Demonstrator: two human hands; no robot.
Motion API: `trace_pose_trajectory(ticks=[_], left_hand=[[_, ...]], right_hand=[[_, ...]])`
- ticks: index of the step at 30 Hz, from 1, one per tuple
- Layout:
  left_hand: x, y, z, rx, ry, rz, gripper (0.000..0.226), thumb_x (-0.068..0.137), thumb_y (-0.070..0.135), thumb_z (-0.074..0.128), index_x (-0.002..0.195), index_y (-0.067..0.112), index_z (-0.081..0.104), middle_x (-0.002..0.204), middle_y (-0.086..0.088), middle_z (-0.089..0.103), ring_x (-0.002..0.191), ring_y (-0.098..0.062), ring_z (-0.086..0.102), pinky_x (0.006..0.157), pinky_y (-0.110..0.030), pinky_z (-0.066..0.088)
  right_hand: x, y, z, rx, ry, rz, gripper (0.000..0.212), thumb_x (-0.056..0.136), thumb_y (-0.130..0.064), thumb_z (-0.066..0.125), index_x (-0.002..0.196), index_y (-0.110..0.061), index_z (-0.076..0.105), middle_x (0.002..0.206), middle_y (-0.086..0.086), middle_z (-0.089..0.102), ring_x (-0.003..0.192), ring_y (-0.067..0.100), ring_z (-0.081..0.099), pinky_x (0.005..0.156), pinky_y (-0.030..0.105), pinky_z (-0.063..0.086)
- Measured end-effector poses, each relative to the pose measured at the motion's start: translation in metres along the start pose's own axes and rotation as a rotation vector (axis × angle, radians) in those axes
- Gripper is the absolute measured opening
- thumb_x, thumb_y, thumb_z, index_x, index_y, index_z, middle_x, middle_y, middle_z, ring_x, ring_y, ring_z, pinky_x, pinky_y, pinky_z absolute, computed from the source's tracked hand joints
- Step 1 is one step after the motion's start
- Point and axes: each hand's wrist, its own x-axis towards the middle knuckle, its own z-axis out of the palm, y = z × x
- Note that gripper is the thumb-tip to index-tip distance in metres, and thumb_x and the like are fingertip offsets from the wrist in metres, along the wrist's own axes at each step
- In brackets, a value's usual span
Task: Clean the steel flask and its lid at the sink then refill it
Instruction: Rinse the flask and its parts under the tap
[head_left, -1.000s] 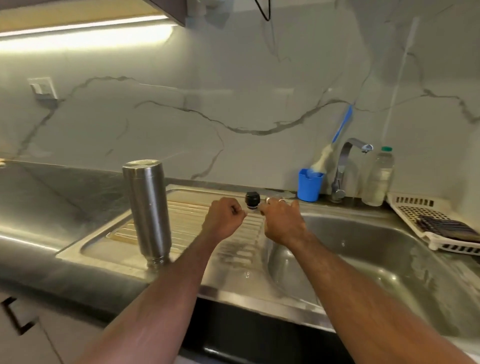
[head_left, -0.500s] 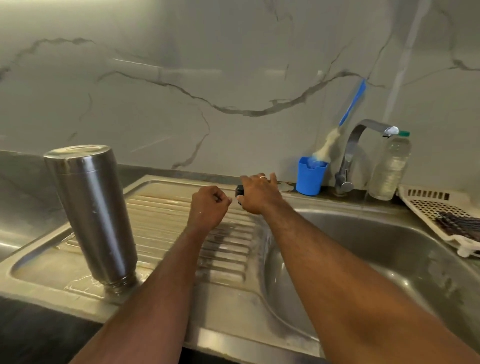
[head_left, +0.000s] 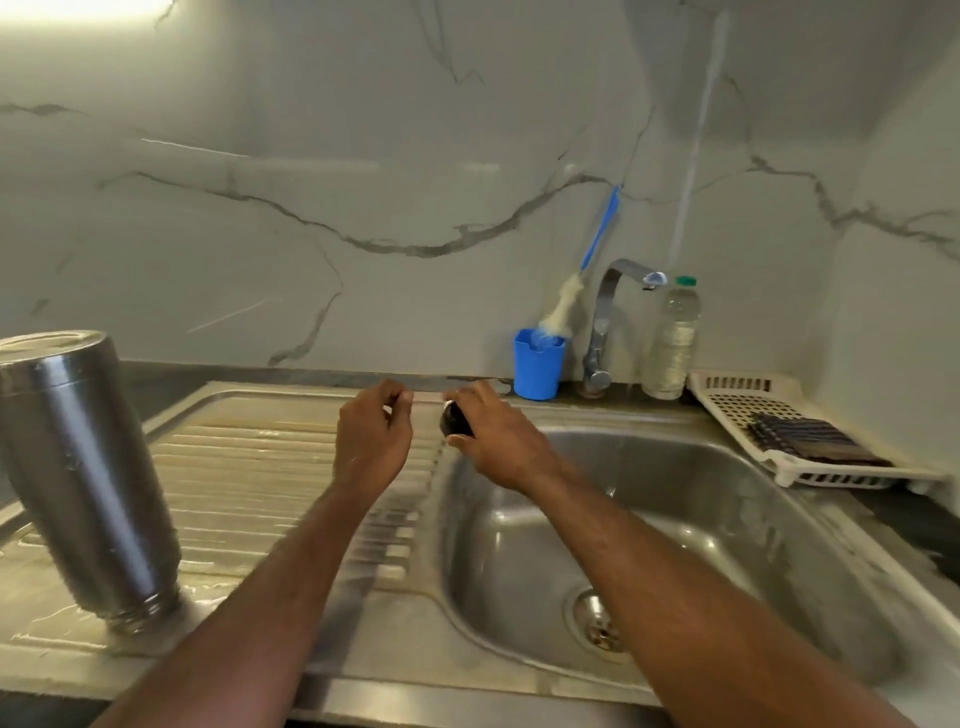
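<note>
Closest to me the sink (head_left: 519, 691) is all brushed stainless, its rounded basin gleaming wet with a round perforated drain (head_left: 597, 621) at the bottom. On my left the steel flask (head_left: 83, 467) is standing upside down on the ribbed draining board (head_left: 260, 467), threaded mouth down in a thin puddle, its smooth cylinder body leaning a bit and beaded with drops.

Further out, my left hand (head_left: 371, 434) is hovering over the ribs with its grip narrow, fingertips curling toward the thumb like a pinch; I can't tell if there's anything between them. My right hand (head_left: 493, 441) is gripping the lid (head_left: 456, 420), a small dark rounded piece, fingers wrapping over the top and thumb underneath, right at the edge where the board is meeting the basin.

Behind that, a blue plastic cup (head_left: 537, 364) is sitting on the counter with a bottle brush (head_left: 563, 306) sticking out, fluffy white head and thin blue handle. Next to it the curved chrome tap (head_left: 608, 322), then a clear plastic bottle (head_left: 672, 343) with a green cap, then a white slotted tray (head_left: 753, 410). Glossy veined marble wall (head_left: 363, 208) at the back.
</note>
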Motion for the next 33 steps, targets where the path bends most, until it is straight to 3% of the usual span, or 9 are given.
trace_pose_trajectory(ticks=[4,8,11,15,17,20,24,29,33], left_hand=[[-0.016,0.031,0.028,0.027,-0.181,0.078,0.008,0.096,0.017,0.062,0.094,0.017,0.069,0.086,0.006,0.067,0.074,-0.015,0.060,0.072,-0.030,0.044],[-0.031,0.074,0.085,-0.123,-0.415,-0.059,0.019,0.087,0.008,0.069,0.102,0.019,0.064,0.083,0.005,0.066,0.075,-0.010,0.062,0.071,-0.011,0.047],[-0.044,0.100,0.133,-0.221,-0.567,-0.210,0.028,0.083,0.006,0.074,0.104,0.021,0.062,0.084,0.003,0.062,0.085,-0.018,0.063,0.090,-0.037,0.056],[-0.059,0.114,0.179,-0.267,-0.624,-0.263,0.044,0.076,0.011,0.084,0.113,0.019,0.062,0.107,-0.002,0.069,0.102,-0.018,0.064,0.096,-0.038,0.054],[-0.065,0.113,0.191,-0.333,-0.616,-0.261,0.049,0.074,0.011,0.086,0.119,0.016,0.065,0.112,-0.004,0.071,0.105,-0.018,0.067,0.097,-0.040,0.055],[-0.070,0.106,0.199,-0.412,-0.597,-0.245,0.051,0.078,0.011,0.085,0.124,0.020,0.065,0.111,0.002,0.072,0.104,-0.013,0.068,0.096,-0.036,0.056],[-0.069,0.098,0.204,-0.491,-0.514,-0.268,0.037,0.087,0.010,0.077,0.120,0.023,0.067,0.107,0.004,0.074,0.099,-0.012,0.071,0.095,-0.039,0.058],[-0.064,0.105,0.197,-0.901,-0.614,-0.530,0.023,0.100,0.010,0.063,0.121,0.003,0.066,0.107,-0.021,0.075,0.086,-0.027,0.075,0.079,-0.038,0.062],[-0.061,0.110,0.187,-1.040,-0.767,-0.744,0.037,0.107,0.030,0.048,0.118,-0.003,0.061,0.090,-0.019,0.072,0.074,-0.022,0.069,0.075,-0.035,0.062]], right_hand=[[-0.057,0.063,-0.032,0.068,-0.006,0.237,0.063,0.090,-0.036,0.073,0.145,-0.029,0.042,0.145,-0.004,0.043,0.128,0.016,0.049,0.106,0.037,0.043],[-0.089,0.114,-0.048,0.171,0.140,0.480,0.040,0.084,-0.029,0.079,0.119,-0.021,0.063,0.120,-0.001,0.059,0.107,0.015,0.056,0.091,0.026,0.042],[-0.094,0.131,-0.054,0.352,0.296,0.589,0.034,0.085,-0.023,0.079,0.116,-0.013,0.069,0.105,-0.001,0.065,0.098,0.012,0.059,0.083,0.020,0.040],[-0.087,0.146,-0.054,0.502,0.369,0.618,0.036,0.087,-0.021,0.078,0.122,-0.014,0.071,0.114,0.002,0.071,0.095,0.005,0.057,0.074,0.008,0.038],[-0.083,0.149,-0.052,0.582,0.390,0.622,0.038,0.088,-0.020,0.077,0.125,-0.015,0.070,0.118,0.001,0.070,0.099,0.005,0.058,0.079,0.010,0.041],[-0.076,0.154,-0.046,0.763,0.403,0.635,0.040,0.093,-0.021,0.073,0.132,-0.018,0.066,0.122,-0.002,0.068,0.104,0.010,0.063,0.072,0.006,0.047],[-0.070,0.151,-0.043,0.938,0.346,0.667,0.029,0.099,-0.033,0.064,0.127,-0.028,0.068,0.116,-0.002,0.073,0.100,0.012,0.068,0.074,0.023,0.054],[-0.072,0.147,-0.054,1.240,0.346,0.708,0.027,0.107,-0.030,0.047,0.118,-0.026,0.071,0.110,0.010,0.074,0.085,0.019,0.067,0.060,0.028,0.050],[-0.080,0.151,-0.059,1.387,0.218,0.666,0.030,0.106,-0.030,0.045,0.115,-0.025,0.073,0.120,0.014,0.068,0.094,0.025,0.065,0.066,0.032,0.051]])
